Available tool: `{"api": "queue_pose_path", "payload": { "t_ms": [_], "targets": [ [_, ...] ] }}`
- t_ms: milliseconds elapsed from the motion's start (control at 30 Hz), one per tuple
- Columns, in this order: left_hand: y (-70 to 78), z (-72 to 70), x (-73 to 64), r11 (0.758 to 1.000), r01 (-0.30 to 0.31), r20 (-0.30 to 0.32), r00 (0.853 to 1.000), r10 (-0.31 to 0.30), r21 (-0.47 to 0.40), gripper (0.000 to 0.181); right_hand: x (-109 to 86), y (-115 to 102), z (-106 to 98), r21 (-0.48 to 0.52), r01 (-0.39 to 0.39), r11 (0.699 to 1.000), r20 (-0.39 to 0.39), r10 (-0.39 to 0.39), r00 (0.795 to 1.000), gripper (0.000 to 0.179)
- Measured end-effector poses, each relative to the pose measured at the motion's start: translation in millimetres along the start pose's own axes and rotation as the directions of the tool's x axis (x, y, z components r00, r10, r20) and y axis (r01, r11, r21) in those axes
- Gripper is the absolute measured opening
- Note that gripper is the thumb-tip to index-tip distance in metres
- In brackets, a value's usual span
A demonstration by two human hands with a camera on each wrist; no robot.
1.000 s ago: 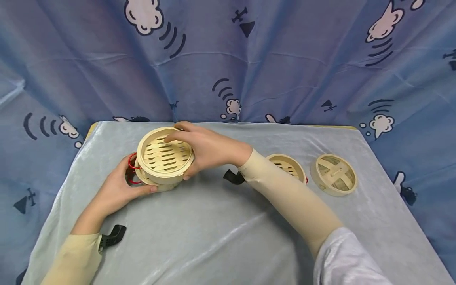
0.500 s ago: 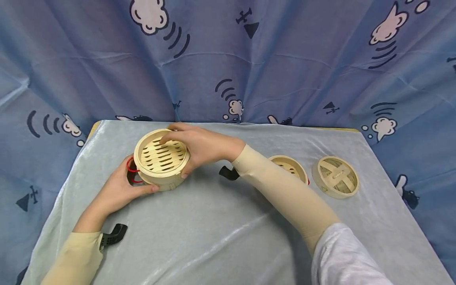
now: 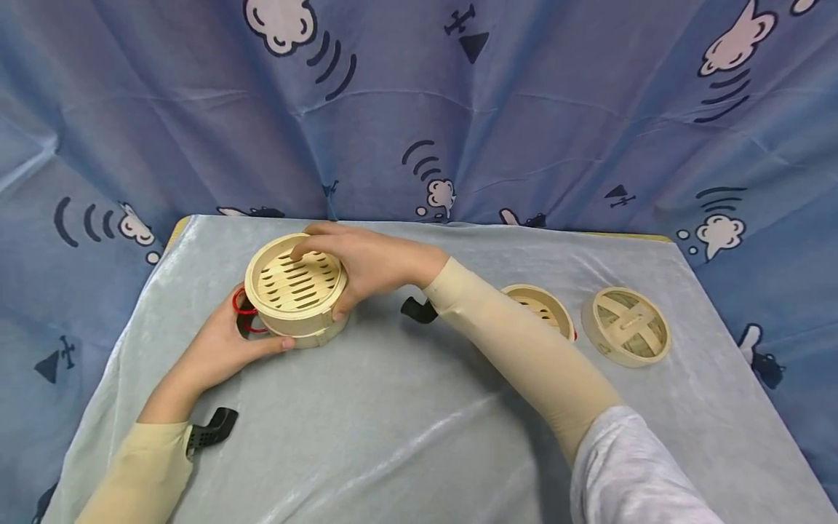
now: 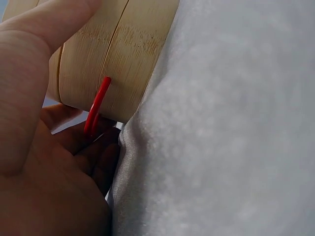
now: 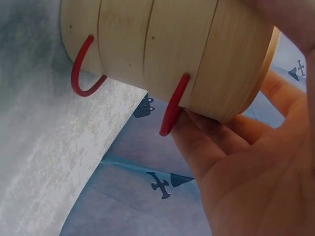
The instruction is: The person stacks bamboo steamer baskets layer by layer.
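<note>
Two round bamboo steamer baskets form a stack at the table's left. The upper steamer basket (image 3: 297,284) shows its slatted floor and sits in line with the lower steamer basket (image 3: 324,336). From the right, my right hand (image 3: 376,262) grips the upper basket's rim, fingers over the far side and thumb on the near wall. My left hand (image 3: 219,338) holds the lower basket from the left, its thumb along the front. Red loops (image 4: 98,105) stick out of the bamboo walls toward the left palm; the right wrist view shows red loops (image 5: 172,105) on both tiers.
Behind my right sleeve (image 3: 524,349) stands another steamer basket (image 3: 543,302), partly hidden. A steamer lid (image 3: 626,326) with crossed strips is farther right. Grey cloth (image 3: 393,407) covers the table, and a blue patterned curtain (image 3: 366,145) hangs behind its far edge.
The upper basket has shifted left and settled from an offset position into line over the lower one, with my right hand on it. My left hand keeps its hold.
</note>
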State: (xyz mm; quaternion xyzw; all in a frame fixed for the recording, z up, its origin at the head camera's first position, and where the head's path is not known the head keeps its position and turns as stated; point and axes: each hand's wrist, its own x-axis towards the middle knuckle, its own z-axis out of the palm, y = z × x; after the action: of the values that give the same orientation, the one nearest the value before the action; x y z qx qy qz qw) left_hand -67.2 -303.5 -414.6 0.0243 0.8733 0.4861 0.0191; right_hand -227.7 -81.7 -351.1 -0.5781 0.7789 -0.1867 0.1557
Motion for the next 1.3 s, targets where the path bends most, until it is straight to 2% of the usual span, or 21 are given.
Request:
{"api": "queue_pose_path", "payload": {
  "t_ms": [267, 600, 933, 1300],
  "targets": [
    [-2.1, 1.8, 1.8, 0.999, -0.032, 0.006, 0.999, 0.032, -0.001, 0.092, -0.3, 0, 3, 0.014, 0.031, 0.999, -0.018, -0.031, 0.999, 0.098],
    [-6.6, 3.6, 4.9, 0.995, -0.077, 0.011, 0.997, 0.078, -0.057, 0.089, -6.1, -11, 7, -0.023, -0.04, 0.999, -0.057, 0.038, 0.998, 0.095],
    [-5.0, 3.9, 2.8, 0.998, -0.058, -0.001, 0.998, 0.058, -0.027, 0.087, -9.3, -17, 9, -0.078, -0.109, 0.991, -0.051, 0.106, 0.993, 0.101],
    [-5.7, 2.9, 1.2, 0.998, -0.053, 0.014, 0.998, 0.053, -0.044, 0.09, -8.8, -19, 10, -0.062, -0.116, 0.991, -0.042, 0.114, 0.993, 0.101]
  ]
}}
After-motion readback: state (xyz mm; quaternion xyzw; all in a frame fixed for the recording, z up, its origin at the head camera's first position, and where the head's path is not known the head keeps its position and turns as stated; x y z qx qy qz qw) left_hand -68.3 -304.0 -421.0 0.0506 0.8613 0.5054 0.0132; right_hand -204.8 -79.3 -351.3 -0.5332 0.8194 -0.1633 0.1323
